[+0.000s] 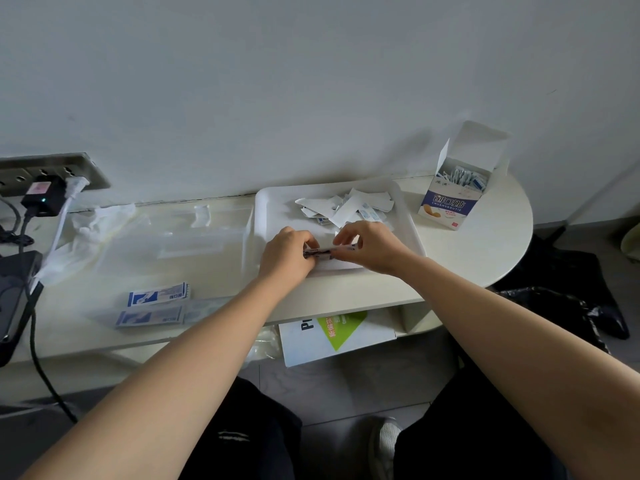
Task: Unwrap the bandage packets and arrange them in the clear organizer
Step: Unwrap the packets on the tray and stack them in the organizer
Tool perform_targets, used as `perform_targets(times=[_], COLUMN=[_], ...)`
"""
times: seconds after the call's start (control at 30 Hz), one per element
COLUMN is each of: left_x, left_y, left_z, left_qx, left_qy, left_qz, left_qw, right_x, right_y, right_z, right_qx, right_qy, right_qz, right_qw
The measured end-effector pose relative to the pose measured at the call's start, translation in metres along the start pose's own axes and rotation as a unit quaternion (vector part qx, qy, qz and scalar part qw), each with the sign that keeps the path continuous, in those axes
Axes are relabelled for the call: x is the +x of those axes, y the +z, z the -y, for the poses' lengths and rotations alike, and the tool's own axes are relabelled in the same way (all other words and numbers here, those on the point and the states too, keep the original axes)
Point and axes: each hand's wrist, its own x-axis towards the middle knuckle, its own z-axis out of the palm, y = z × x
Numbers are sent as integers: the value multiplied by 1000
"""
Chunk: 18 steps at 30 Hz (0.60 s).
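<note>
Between the fingertips of the left hand (289, 252) and right hand (367, 244), over the near part of the white tray (263, 209), a bandage packet (329, 251) is pinched by its ends. Pulling unevenly could tear the strip inside or flick it into the wrapper scraps (346, 206) farther back. Both hands sit knuckles-up, forearms converging from near; the clear organizer (194, 237) lies left.

The person is wearing black trousers (249, 455), the left leg carrying a small white streaked mark (232, 436) near the knee. A pale grey shoe (382, 445) is showing between the legs. Both forearms are showing bare all the way to the left hand (287, 252) and right hand (370, 245).
</note>
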Motion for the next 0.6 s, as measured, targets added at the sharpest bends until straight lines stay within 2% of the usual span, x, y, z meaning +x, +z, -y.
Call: perform_targets(times=[0.1,0.23,0.3,0.47,0.6], left_x=[2,3,4,4,4], left_y=[2,5,5,7,7], left_z=[-1,1,2,2,3], left_qx=[0,-8,-12,-28,-34], left_qy=[-5,-8,-9,-11,-6], left_qz=[4,11,10,7,-5], left_qw=[1000,1000,1000,1000,999], right_x=[-3,-5,-4,-2,-5], right_y=[-1,-1,-1,1,-4], right_z=[-1,-1,0,-2,-3], right_qx=[26,57,88,48,104], right_qy=[16,19,36,35,55], right_qz=[-8,20,5,20,28], right_qw=[999,998,995,998,993])
